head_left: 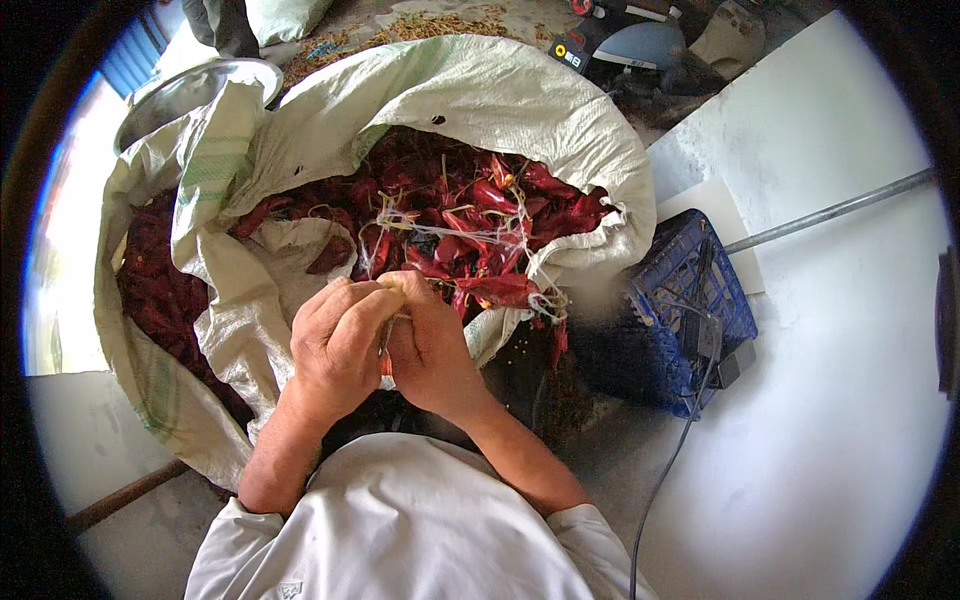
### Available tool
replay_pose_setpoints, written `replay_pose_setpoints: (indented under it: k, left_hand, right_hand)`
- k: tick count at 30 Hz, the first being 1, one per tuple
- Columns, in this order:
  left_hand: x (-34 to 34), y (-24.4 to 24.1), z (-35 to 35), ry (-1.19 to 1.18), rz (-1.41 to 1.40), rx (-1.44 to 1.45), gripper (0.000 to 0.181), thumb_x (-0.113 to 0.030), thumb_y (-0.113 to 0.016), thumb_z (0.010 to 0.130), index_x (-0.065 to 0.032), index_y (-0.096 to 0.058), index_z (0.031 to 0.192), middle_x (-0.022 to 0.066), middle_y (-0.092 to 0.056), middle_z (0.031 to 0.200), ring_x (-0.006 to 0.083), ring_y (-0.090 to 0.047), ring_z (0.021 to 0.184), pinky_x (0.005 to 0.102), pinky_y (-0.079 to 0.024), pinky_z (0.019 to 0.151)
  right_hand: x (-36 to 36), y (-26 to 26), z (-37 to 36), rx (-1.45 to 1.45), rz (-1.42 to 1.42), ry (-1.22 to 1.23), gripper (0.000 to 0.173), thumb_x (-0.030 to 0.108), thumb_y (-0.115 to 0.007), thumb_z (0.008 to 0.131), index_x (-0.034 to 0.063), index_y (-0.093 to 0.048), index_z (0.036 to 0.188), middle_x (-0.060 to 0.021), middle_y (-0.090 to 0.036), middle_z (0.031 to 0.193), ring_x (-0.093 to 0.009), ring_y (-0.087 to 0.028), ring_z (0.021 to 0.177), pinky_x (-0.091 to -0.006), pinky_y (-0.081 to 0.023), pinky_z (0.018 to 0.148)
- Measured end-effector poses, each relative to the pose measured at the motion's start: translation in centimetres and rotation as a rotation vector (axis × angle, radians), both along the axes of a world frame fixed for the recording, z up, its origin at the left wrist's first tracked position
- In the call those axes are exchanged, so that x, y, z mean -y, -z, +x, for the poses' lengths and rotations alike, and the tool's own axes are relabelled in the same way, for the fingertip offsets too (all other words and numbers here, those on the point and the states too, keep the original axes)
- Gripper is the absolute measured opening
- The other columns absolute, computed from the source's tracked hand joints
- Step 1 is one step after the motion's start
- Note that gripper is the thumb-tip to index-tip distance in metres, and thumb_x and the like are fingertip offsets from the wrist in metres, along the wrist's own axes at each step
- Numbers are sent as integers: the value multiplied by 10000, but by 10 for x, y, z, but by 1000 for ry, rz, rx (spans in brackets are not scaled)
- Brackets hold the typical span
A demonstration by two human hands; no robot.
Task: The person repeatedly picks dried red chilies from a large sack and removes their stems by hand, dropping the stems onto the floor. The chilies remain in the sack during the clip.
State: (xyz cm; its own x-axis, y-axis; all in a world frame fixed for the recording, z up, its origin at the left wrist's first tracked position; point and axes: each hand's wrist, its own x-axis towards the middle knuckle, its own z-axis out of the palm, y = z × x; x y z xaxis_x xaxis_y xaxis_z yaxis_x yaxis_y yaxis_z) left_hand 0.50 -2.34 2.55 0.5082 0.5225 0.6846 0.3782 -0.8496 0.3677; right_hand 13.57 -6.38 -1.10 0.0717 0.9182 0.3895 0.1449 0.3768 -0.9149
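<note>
Dried red chili peppers (495, 196) with pale stems fill a white woven sack (480, 82) whose mouth is rolled wide. My left hand (337, 337) and my right hand (435, 345) meet at the sack's near edge, fingertips pinched together. Between them a thin piece shows, a stem or string; the fingers hide most of it. White string (465, 231) runs tangled over the peppers just beyond my fingers. One long red chili (499, 289) lies right beside my right hand, near a knot of string. A bit of red shows below my palms.
More chilies (161, 289) lie in the sack's left part. A blue plastic crate (675, 300) with a black adapter and cable (675, 457) stands at the right. A metal basin (202, 90) is behind at the left. A metal rod (832, 210) crosses the pale panel at right.
</note>
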Motion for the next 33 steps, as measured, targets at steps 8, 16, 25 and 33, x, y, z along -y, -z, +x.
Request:
replay_pose_setpoints:
  k: [8,16,25,33]
  left_hand:
    - [1,-3,1,128,9,16,372,-34,-675,638,-7,-635,1007,133,-648,913,281,-624,725,394,-512,615]
    - [22,-9,15,163,-328,294,99,-73,-610,847,-26,-620,933,75,-582,800,227,-571,695,352,-468,625]
    - [-16,23,-31,148,-1289,1137,194,-143,-712,880,-92,-582,1015,-16,-527,719,59,-448,561,196,-382,494]
    - [-18,33,-21,130,-1529,1218,176,0,-636,867,-85,-613,1020,-18,-574,781,85,-519,636,201,-357,489]
  right_hand:
    - [6,10,-3,-642,-412,-224,170,178,-493,997,34,-543,1073,-30,-561,845,-116,-533,756,-297,-480,682]
    - [4,23,-13,-75,-166,-168,157,114,-617,880,59,-577,1021,-110,-622,893,-258,-622,836,-385,-520,736]
    - [-43,-28,16,668,276,311,328,254,-714,838,34,-576,1038,-178,-581,1071,-377,-604,965,-482,-494,826]
    - [-112,20,25,1062,95,461,200,242,-650,897,71,-593,983,-77,-602,814,-266,-624,805,-432,-467,712]
